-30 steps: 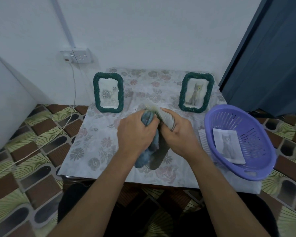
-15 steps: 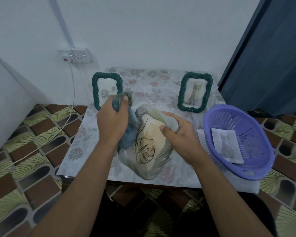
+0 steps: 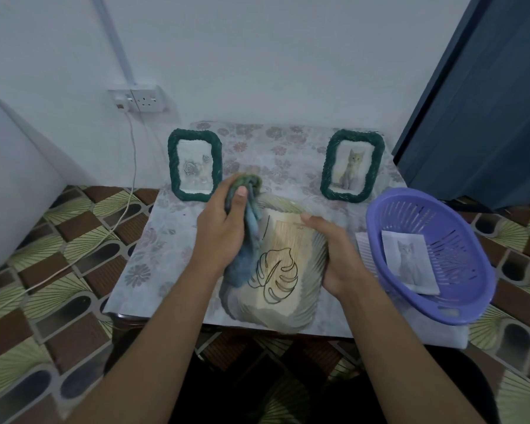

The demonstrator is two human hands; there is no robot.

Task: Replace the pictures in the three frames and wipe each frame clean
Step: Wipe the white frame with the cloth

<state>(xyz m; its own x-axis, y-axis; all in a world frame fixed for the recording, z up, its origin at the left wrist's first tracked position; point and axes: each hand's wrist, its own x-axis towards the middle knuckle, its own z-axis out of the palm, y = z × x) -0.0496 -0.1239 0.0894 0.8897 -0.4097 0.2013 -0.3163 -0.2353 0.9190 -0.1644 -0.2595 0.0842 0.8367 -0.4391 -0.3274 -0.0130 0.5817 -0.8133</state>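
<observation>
Head view, items as we find them: a table (image 3: pixel 161 249) under a floral cover, set against a white wall. At its near edge lies the third frame (image 3: pixel 311 298), pale and ribbed, tilted up toward us, with a leaf drawing (image 3: pixel 277 275) showing inside it. The left hand (image 3: pixel 219 231) has fingers and thumb clenched round a blue cloth (image 3: pixel 244 264), bunched at the top and hanging down onto the left side of this frame. The right hand (image 3: pixel 338 260) grasps the frame's right edge, thumb laid along the upper border – fingers curled behind it. At the back of the table we list two dark green woven frames, both upright: the left green frame (image 3: pixel 194 165) holds a rose picture, the right green frame (image 3: pixel 352 165) a cat picture. At the right edge of the table sits a purple slotted basket (image 3: pixel 468 264), overhanging the corner, with a loose cat print (image 3: pixel 409 261) lying in it. Further entries – a wall socket (image 3: pixel 141 99) with a white cable (image 3: pixel 132 166) trailing to the patterned floor, and a dark blue curtain (image 3: pixel 487 102) at far right
</observation>
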